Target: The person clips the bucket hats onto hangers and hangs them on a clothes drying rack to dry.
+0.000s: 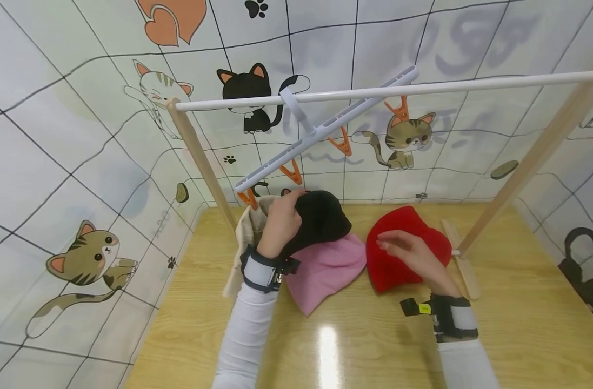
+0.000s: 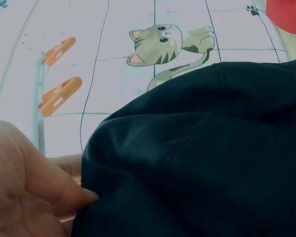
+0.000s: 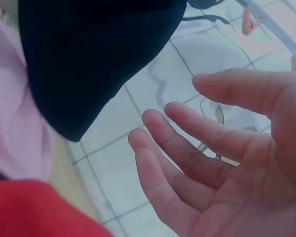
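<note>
In the head view my left hand [image 1: 280,224] pinches the edge of a black cloth hat [image 1: 322,216], raised over a pink cloth hat [image 1: 327,267] on the table. The left wrist view shows thumb and fingers gripping the dark fabric [image 2: 187,148] at its border. My right hand [image 1: 413,254] is held above a red cloth hat [image 1: 398,259]; its fingers are spread, slightly bent and hold nothing, as the right wrist view also shows. Behind my left hand, a beige cloth item [image 1: 250,227] hangs at the leftmost orange clip [image 1: 247,198], partly hidden by the hand and wrist.
A pale hanger [image 1: 308,141] with several orange clips hooks over a white rod [image 1: 442,87] and tilts up to the right. Wooden posts [image 1: 530,162] carry the rod at both ends. Cat-print walls close off the back and sides of the wooden table [image 1: 364,346].
</note>
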Demonstrator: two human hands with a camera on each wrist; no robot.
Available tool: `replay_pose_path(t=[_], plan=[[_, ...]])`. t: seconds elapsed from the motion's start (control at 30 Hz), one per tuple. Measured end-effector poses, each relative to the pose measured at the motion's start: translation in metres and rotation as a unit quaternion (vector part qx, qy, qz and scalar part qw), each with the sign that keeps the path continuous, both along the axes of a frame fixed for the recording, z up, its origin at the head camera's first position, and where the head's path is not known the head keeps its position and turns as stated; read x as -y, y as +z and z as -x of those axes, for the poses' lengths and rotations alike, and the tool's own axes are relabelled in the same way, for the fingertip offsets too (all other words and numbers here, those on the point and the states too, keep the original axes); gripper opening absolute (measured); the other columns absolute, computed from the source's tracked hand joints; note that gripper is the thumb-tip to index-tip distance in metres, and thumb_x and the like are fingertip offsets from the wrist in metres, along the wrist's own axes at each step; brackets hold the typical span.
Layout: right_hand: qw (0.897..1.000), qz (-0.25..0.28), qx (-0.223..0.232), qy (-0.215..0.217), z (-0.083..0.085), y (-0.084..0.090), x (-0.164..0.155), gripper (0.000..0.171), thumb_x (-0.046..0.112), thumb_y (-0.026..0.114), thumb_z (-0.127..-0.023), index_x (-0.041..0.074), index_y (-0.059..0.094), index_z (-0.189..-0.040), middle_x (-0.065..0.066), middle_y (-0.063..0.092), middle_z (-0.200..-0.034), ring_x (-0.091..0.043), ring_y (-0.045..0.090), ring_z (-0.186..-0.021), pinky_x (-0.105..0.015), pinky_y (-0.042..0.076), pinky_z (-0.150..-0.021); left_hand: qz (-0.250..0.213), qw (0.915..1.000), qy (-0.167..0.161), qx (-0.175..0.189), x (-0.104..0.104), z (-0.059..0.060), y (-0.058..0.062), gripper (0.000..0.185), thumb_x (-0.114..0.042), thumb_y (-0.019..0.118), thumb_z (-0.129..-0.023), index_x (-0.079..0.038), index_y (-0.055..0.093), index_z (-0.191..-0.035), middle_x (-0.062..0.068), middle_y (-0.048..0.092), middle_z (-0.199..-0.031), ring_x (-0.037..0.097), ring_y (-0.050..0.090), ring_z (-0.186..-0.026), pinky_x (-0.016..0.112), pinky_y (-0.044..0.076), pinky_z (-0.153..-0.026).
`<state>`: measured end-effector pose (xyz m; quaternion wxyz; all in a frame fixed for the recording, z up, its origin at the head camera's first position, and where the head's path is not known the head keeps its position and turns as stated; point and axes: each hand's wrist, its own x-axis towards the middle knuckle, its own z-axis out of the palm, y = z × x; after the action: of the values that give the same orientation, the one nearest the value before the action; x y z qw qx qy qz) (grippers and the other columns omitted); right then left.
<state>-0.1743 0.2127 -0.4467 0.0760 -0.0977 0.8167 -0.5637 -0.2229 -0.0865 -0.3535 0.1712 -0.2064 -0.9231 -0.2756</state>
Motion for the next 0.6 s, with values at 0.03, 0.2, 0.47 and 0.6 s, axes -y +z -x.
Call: replay_pose_path(t=[0.03, 0.2, 0.47, 0.6], plan=[[1.0, -0.004, -0.001, 0.004, 0.004, 0.003, 0.002, 0.042, 0.021, 0.061, -0.095, 0.003, 0.053, -0.132, -0.016, 0.059, -0.125, -0.038, 0.054, -0.114, -0.043, 0.046, -0.093, -0.004, 1.0, 0.001, 0.001, 0.001, 0.0, -0.001, 0.043, 0.018, 0.046, -0.077, 0.004, 0.063, -0.114, 0.022, 0.068, -0.097, 0.039, 0.064, -0.085, 0.05, 0.05, -0.072], [0.999, -0.018, -0.005, 0.028, 0.022, 0.019, 0.016, 0.045, 0.023, 0.064, -0.093, 0.004, 0.053, -0.132, -0.016, 0.057, -0.128, -0.033, 0.053, -0.114, -0.051, 0.044, -0.094, -0.01, 0.9996, 0.017, 0.019, 0.007, -0.001, -0.004, 0.044, 0.017, 0.046, -0.078, 0.004, 0.061, -0.117, 0.024, 0.067, -0.092, 0.036, 0.062, -0.075, 0.047, 0.049, -0.066], [0.996, -0.032, -0.033, 0.079, 0.046, 0.05, 0.048, 0.041, 0.019, 0.06, -0.095, 0.002, 0.054, -0.131, -0.017, 0.057, -0.127, -0.035, 0.052, -0.116, -0.05, 0.043, -0.096, -0.018, 0.9971, 0.05, 0.054, 0.014, -0.001, -0.003, 0.045, 0.015, 0.045, -0.081, 0.001, 0.061, -0.12, 0.022, 0.067, -0.099, 0.031, 0.059, -0.076, 0.042, 0.047, -0.064], [0.992, -0.039, -0.059, 0.104, 0.055, 0.065, 0.065, 0.039, 0.017, 0.06, -0.095, -0.001, 0.054, -0.13, -0.019, 0.057, -0.125, -0.036, 0.052, -0.114, -0.051, 0.043, -0.095, -0.02, 0.9968, 0.057, 0.052, 0.017, 0.0, -0.001, 0.046, 0.015, 0.044, -0.08, 0.001, 0.061, -0.12, 0.023, 0.067, -0.101, 0.034, 0.061, -0.081, 0.045, 0.049, -0.068]])
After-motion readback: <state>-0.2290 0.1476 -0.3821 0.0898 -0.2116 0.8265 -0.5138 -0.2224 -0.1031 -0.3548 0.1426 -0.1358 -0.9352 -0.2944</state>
